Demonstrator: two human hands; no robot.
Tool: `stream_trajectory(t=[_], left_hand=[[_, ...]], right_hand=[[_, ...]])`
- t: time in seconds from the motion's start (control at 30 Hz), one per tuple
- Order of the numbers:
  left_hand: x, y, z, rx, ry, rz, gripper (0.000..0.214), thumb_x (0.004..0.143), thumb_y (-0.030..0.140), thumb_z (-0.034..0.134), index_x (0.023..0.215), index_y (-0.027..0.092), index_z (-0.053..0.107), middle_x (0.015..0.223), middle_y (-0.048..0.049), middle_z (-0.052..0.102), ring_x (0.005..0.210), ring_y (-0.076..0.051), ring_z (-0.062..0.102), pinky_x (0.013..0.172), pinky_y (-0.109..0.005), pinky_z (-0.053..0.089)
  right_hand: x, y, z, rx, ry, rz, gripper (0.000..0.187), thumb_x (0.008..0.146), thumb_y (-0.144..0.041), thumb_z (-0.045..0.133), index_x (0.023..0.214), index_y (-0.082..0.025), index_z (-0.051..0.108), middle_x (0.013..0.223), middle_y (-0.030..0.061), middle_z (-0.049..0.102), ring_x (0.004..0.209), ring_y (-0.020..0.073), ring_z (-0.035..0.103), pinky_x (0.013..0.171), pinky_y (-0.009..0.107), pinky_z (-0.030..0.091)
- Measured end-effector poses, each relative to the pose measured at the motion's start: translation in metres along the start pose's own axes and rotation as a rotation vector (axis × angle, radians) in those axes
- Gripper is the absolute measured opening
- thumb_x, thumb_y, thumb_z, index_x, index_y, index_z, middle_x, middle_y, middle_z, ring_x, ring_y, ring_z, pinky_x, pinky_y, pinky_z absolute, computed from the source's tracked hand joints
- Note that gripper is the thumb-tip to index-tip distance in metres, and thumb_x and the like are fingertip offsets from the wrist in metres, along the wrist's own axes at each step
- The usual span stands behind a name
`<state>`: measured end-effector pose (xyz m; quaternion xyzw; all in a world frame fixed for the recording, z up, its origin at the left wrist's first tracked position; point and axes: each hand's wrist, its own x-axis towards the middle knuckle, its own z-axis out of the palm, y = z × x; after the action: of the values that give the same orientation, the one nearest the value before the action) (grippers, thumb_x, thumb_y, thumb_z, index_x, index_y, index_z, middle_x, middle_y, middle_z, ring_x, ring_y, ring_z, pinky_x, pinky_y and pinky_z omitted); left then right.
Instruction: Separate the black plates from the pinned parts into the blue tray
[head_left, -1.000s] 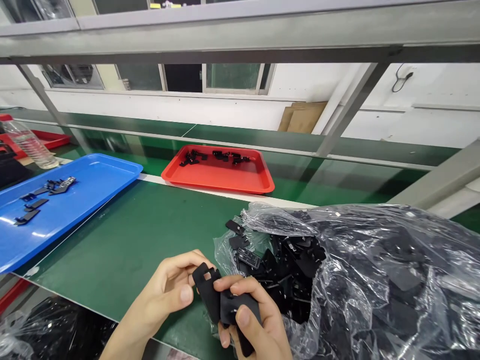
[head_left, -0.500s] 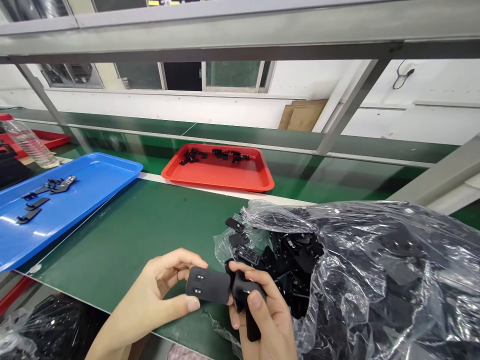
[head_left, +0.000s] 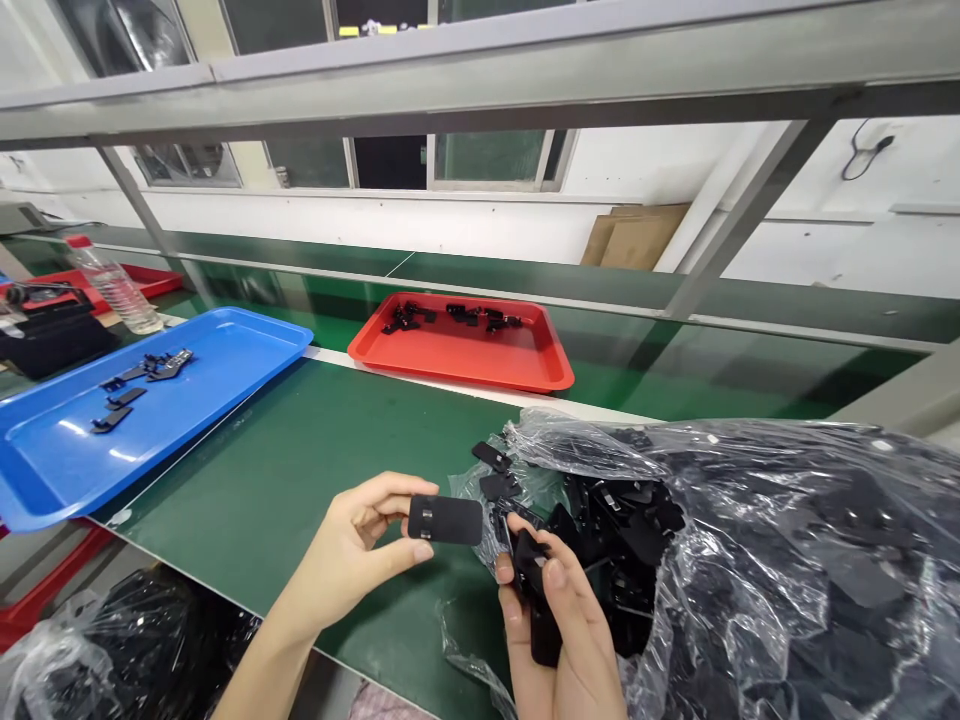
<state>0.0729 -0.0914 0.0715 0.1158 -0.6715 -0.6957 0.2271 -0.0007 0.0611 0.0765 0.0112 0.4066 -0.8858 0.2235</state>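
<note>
The left hand (head_left: 352, 560) is pinching a flat black part (head_left: 445, 520) by its short end; it looks light, stiff and thin, best gripped at the edges. The right hand (head_left: 566, 640) is clasping another black piece (head_left: 534, 585) just beside the bag (head_left: 750, 560)

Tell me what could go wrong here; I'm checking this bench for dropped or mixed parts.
The left hand pinches a flat black part only by its end, above the green table, so it might slip. The right hand grips several black pieces at once; one could fall. Loose parts spill from the open plastic bag.
</note>
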Motion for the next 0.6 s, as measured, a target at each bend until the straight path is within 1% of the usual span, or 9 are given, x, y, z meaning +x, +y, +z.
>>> stream_trajectory(t=[0.13, 0.23, 0.47, 0.53, 0.57, 0.6], left_hand=[[0.010, -0.008, -0.004, 0.011, 0.025, -0.013, 0.034, 0.070, 0.027, 0.077, 0.102, 0.020, 0.067, 0.082, -0.0011, 0.071, 0.073, -0.010, 0.056, 0.070, -0.018, 0.046], [0.015, -0.011, -0.008, 0.006, 0.047, -0.015, 0.035, 0.069, 0.027, 0.077, 0.101, 0.019, 0.067, 0.083, -0.0019, 0.071, 0.072, -0.010, 0.056, 0.069, -0.018, 0.045], [0.016, -0.014, -0.008, 0.064, 0.062, -0.016, 0.038, 0.068, 0.031, 0.076, 0.102, 0.018, 0.066, 0.085, -0.0048, 0.072, 0.072, -0.012, 0.059, 0.068, -0.021, 0.048], [0.015, -0.012, -0.011, 0.117, 0.100, -0.006, 0.040, 0.068, 0.034, 0.075, 0.103, 0.017, 0.066, 0.086, -0.0065, 0.073, 0.072, -0.015, 0.061, 0.068, -0.024, 0.049], [0.016, -0.011, -0.015, 0.155, 0.142, 0.004, 0.041, 0.068, 0.035, 0.074, 0.104, 0.016, 0.066, 0.087, -0.0073, 0.073, 0.074, -0.016, 0.062, 0.069, -0.026, 0.050], [0.018, -0.009, -0.023, 0.203, 0.209, 0.021, 0.042, 0.070, 0.036, 0.072, 0.106, 0.016, 0.065, 0.089, -0.0078, 0.073, 0.076, -0.017, 0.062, 0.072, -0.027, 0.050]], right_hand=[[0.001, 0.000, 0.002, 0.010, 0.025, 0.009, 0.034, 0.059, -0.041, 0.091, 0.082, -0.024, 0.074, 0.100, -0.0008, 0.068, 0.069, 0.0092, 0.057, 0.053, 0.012, 0.046], [0.002, 0.000, 0.003, -0.001, 0.039, 0.005, 0.035, 0.057, -0.042, 0.091, 0.082, -0.023, 0.074, 0.100, -0.0011, 0.068, 0.068, 0.0089, 0.057, 0.052, 0.011, 0.046], [0.004, 0.000, 0.003, -0.002, 0.057, 0.007, 0.036, 0.056, -0.043, 0.092, 0.081, -0.024, 0.075, 0.100, -0.0009, 0.069, 0.068, 0.0088, 0.058, 0.053, 0.011, 0.047], [0.007, 0.000, -0.001, -0.004, 0.044, 0.021, 0.036, 0.055, -0.041, 0.092, 0.081, -0.024, 0.075, 0.102, 0.0000, 0.069, 0.069, 0.0099, 0.059, 0.052, 0.011, 0.049], [0.008, 0.000, -0.003, 0.000, 0.031, 0.030, 0.035, 0.055, -0.040, 0.093, 0.081, -0.024, 0.075, 0.102, 0.0004, 0.070, 0.069, 0.0105, 0.059, 0.052, 0.012, 0.050], [0.010, 0.001, -0.005, 0.008, 0.020, 0.034, 0.035, 0.055, -0.039, 0.093, 0.081, -0.024, 0.075, 0.102, 0.0007, 0.070, 0.070, 0.0111, 0.060, 0.052, 0.012, 0.051]])
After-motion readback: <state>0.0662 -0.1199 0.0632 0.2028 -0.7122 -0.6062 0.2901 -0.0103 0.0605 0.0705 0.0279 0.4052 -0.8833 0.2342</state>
